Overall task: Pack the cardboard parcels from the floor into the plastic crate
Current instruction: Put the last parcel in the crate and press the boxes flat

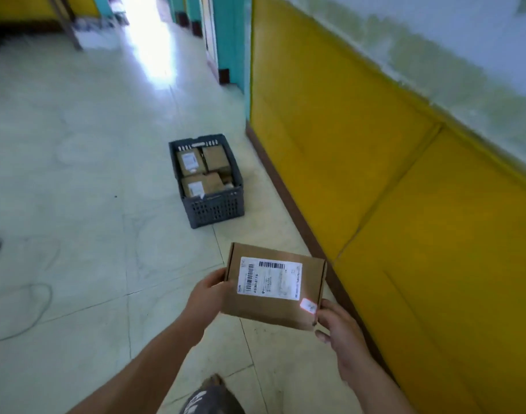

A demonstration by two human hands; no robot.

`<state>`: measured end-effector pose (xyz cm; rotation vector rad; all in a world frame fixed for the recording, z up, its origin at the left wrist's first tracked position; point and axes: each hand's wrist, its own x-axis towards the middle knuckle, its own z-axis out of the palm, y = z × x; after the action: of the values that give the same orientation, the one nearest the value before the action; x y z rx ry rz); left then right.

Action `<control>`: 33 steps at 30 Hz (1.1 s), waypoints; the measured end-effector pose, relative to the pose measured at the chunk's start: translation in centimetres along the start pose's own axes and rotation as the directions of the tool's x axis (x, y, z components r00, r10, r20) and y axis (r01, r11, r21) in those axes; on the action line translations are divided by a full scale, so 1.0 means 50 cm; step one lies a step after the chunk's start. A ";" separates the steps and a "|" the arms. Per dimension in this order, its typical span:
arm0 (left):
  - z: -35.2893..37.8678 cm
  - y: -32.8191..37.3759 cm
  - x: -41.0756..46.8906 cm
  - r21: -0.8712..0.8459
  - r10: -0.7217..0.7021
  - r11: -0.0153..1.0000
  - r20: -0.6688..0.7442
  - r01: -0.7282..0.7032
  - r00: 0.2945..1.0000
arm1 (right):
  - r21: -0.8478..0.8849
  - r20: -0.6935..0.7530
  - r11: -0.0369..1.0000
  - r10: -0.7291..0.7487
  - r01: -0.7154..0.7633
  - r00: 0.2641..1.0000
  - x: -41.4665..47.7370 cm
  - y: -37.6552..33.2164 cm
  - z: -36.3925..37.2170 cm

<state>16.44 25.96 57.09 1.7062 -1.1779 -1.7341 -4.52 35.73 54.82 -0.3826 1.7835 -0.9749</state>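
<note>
I hold a flat brown cardboard parcel [273, 306] with a white barcode label in front of me, above the floor. My left hand [208, 297] grips its left edge and my right hand [339, 330] grips its near right corner. Further ahead on the floor stands a dark grey plastic crate [217, 207] with perforated walls. Inside it lie several cardboard parcels [196, 171], some with white labels.
A yellow wall [375, 162] with a brown skirting runs along the right, close to the crate. Pale floor tiles [91, 174] stretch to the left. A thin cable [31, 306] lies on the floor at the left. My foot [211, 395] shows at the bottom.
</note>
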 end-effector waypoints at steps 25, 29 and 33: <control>-0.594 0.384 0.549 -0.132 -0.006 0.991 -0.270 -0.030 0.963 | -0.057 0.262 0.998 -0.025 0.042 0.965 0.435 -0.570 0.720; -0.676 0.480 0.665 -0.117 -0.038 0.993 -0.280 0.005 0.959 | -0.061 0.282 0.998 0.001 0.017 0.959 0.545 -0.664 0.826; -0.746 0.546 0.797 -0.092 -0.031 0.996 -0.264 0.007 0.964 | -0.063 0.284 0.998 0.009 0.009 0.959 0.630 -0.750 0.920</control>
<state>39.44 -30.47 60.09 1.8316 -0.9520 -1.4876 16.14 -28.19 56.73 -0.5362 1.5545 -0.8186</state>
